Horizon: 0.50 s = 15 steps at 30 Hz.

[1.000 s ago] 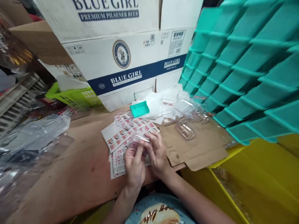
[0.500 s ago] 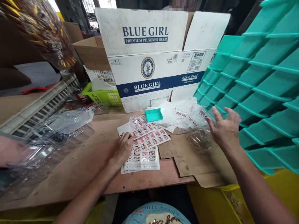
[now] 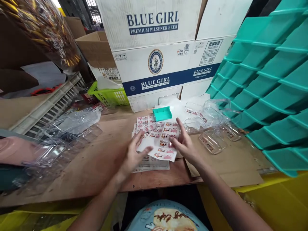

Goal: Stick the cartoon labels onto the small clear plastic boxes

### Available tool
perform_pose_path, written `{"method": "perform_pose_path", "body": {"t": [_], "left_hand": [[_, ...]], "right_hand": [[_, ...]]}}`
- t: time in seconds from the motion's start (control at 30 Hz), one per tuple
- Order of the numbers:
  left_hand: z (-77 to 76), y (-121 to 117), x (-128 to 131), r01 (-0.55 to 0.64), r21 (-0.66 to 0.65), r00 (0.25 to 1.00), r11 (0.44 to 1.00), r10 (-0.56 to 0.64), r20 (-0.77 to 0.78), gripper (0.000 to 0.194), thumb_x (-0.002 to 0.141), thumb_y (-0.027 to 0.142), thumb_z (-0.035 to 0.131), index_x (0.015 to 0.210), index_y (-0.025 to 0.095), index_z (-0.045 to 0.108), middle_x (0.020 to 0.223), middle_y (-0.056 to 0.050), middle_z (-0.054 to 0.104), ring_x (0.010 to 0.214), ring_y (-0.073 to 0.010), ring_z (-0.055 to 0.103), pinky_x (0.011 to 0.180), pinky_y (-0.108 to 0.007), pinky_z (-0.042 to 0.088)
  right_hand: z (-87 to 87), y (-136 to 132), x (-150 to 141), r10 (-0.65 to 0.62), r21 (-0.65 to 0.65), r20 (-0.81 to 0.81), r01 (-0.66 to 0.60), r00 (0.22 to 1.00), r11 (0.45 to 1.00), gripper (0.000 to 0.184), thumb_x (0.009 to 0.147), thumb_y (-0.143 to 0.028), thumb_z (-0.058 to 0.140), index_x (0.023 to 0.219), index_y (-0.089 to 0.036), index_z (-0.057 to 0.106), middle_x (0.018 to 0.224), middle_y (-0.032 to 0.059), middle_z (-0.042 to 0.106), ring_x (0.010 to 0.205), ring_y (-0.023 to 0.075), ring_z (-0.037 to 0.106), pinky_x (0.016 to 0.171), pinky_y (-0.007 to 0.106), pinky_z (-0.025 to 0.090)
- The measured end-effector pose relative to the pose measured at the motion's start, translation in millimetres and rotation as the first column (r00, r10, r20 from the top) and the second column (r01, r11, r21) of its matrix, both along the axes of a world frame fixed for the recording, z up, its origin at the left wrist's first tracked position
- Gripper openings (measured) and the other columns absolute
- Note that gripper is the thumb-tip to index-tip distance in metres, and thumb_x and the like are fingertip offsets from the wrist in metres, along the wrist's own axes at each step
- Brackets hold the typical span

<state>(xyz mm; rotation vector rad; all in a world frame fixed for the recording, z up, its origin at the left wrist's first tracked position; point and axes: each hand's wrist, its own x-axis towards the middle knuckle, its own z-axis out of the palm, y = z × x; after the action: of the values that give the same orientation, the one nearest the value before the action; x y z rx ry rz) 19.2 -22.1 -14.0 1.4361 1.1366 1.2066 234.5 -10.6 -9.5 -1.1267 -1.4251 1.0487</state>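
Note:
A sheet of small printed stickers (image 3: pixel 165 142), with a blank white area at its left, lies over more sticker sheets (image 3: pixel 154 165) on the wooden table. My left hand (image 3: pixel 133 155) is at the sheet's left edge, thumb and fingers apart. At the right edge is my right hand (image 3: pixel 186 146), its index finger stretched out and its thumb against or just above the stickers. I cannot tell whether either touches it firmly. A shallow turquoise tray (image 3: pixel 162 114) sits just behind the sheets. Right of my right hand lies a clear plastic case (image 3: pixel 212 141) with a sticker on it.
More clear plastic pieces (image 3: pixel 213 115) lie at the back right, beside stacked turquoise bins (image 3: pixel 271 109). A white beer carton (image 3: pixel 154 38) stands at the back. At left are clear plastic packs (image 3: pixel 69 128) and a green basket (image 3: pixel 108 96). Flattened cardboard (image 3: pixel 231 163) covers the table's right side.
My right hand has moved left from the clear plastic pieces to the sticker sheet. My left hand's fingers have spread, and the top sheet has turned. Another plastic case now shows at right.

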Motion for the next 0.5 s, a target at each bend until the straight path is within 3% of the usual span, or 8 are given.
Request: {"method": "perform_pose_path", "body": {"t": [0.07, 0.13, 0.2, 0.27, 0.3, 0.37, 0.43, 0.5], "left_hand": [[1.8, 10.5, -3.2, 0.037, -0.286, 0.965, 0.957, 0.040, 0.258, 0.057, 0.067, 0.028, 0.086, 0.120, 0.016, 0.068, 0.112, -0.014, 0.071, 0.105, -0.0229, 0.067, 0.096, -0.037, 0.051], [3.3, 16.8, -1.7, 0.114, -0.428, 0.904, 0.896, 0.085, 0.418, 0.049, 0.062, 0.021, 0.088, 0.108, 0.014, 0.072, 0.100, -0.011, 0.074, 0.086, -0.0160, 0.069, 0.083, -0.028, 0.054], [2.9, 17.2, 2.9, 0.118, -0.464, 0.860, 0.878, 0.143, 0.490, 0.045, 0.060, 0.015, 0.088, 0.103, 0.015, 0.074, 0.101, -0.008, 0.074, 0.081, -0.0124, 0.069, 0.077, -0.023, 0.054], [0.6, 13.9, 7.7, 0.180, -0.469, 0.849, 0.864, 0.104, 0.518, 0.043, 0.061, 0.014, 0.087, 0.102, 0.016, 0.074, 0.103, -0.009, 0.075, 0.083, -0.0137, 0.070, 0.076, -0.023, 0.055], [-0.7, 11.9, 9.5, 0.217, -0.469, 0.850, 0.856, 0.071, 0.522, 0.039, 0.062, 0.016, 0.087, 0.099, 0.015, 0.075, 0.101, -0.010, 0.075, 0.082, -0.0147, 0.071, 0.076, -0.024, 0.055], [-2.2, 8.9, 11.7, 0.228, -0.467, 0.859, 0.854, 0.050, 0.510, 0.029, 0.064, 0.019, 0.086, 0.091, 0.013, 0.077, 0.093, -0.010, 0.077, 0.076, -0.0151, 0.070, 0.072, -0.024, 0.055], [-0.6, 7.4, 12.9, 0.168, -0.451, 0.878, 0.877, 0.075, 0.473, 0.023, 0.063, 0.020, 0.087, 0.084, 0.013, 0.078, 0.086, -0.009, 0.077, 0.070, -0.0134, 0.069, 0.069, -0.023, 0.054], [4.2, 6.4, 14.3, 0.195, -0.429, 0.896, 0.882, 0.019, 0.445, 0.021, 0.064, 0.020, 0.086, 0.082, 0.013, 0.078, 0.085, -0.008, 0.077, 0.070, -0.0128, 0.068, 0.069, -0.022, 0.053]], "right_hand": [[8.4, -9.1, 10.5, 0.068, -0.117, -0.084, -0.078, 0.994, 0.990, 0.087, 0.091, -0.035, 0.061, 0.158, -0.024, 0.008, 0.060, -0.0084, 0.046, 0.050, 0.0110, 0.043, 0.046, 0.021, 0.038], [12.5, -20.0, 14.3, 0.085, -0.163, -0.118, -0.104, 0.989, 0.981, 0.088, 0.089, -0.034, 0.063, 0.158, -0.025, 0.008, 0.058, -0.0096, 0.042, 0.047, 0.0101, 0.037, 0.043, 0.021, 0.034], [10.8, -29.6, 15.3, 0.045, -0.154, -0.123, -0.064, 0.991, 0.986, 0.088, 0.089, -0.033, 0.064, 0.158, -0.027, 0.010, 0.067, -0.0052, 0.054, 0.048, 0.0101, 0.040, 0.044, 0.022, 0.037], [4.8, -35.9, 18.1, -0.003, -0.128, -0.114, -0.012, 0.994, 0.992, 0.088, 0.089, -0.034, 0.063, 0.158, -0.031, 0.009, 0.095, 0.0046, 0.067, 0.055, 0.0109, 0.050, 0.049, 0.024, 0.046], [1.3, -37.3, 20.8, -0.012, -0.111, -0.094, 0.001, 0.996, 0.994, 0.086, 0.090, -0.034, 0.062, 0.158, -0.033, 0.009, 0.115, 0.0095, 0.066, 0.062, 0.0122, 0.056, 0.054, 0.026, 0.051], [-3.7, -36.7, 28.7, -0.031, -0.037, 0.015, 0.031, 0.999, 0.999, 0.085, 0.090, -0.036, 0.062, 0.158, -0.033, 0.011, 0.146, 0.0137, 0.048, 0.084, 0.0177, 0.066, 0.072, 0.033, 0.058], [-2.3, -31.3, 37.6, -0.123, 0.113, 0.208, 0.101, 0.970, 0.988, 0.089, 0.087, -0.038, 0.066, 0.158, -0.031, 0.013, 0.156, 0.0132, 0.037, 0.113, 0.0267, 0.062, 0.097, 0.044, 0.053], [6.3, -21.1, 44.6, -0.235, 0.256, 0.365, 0.145, 0.901, 0.956, 0.096, 0.083, -0.040, 0.072, 0.158, -0.029, 0.014, 0.156, 0.0131, 0.038, 0.134, 0.0326, 0.047, 0.112, 0.052, 0.038]]}}
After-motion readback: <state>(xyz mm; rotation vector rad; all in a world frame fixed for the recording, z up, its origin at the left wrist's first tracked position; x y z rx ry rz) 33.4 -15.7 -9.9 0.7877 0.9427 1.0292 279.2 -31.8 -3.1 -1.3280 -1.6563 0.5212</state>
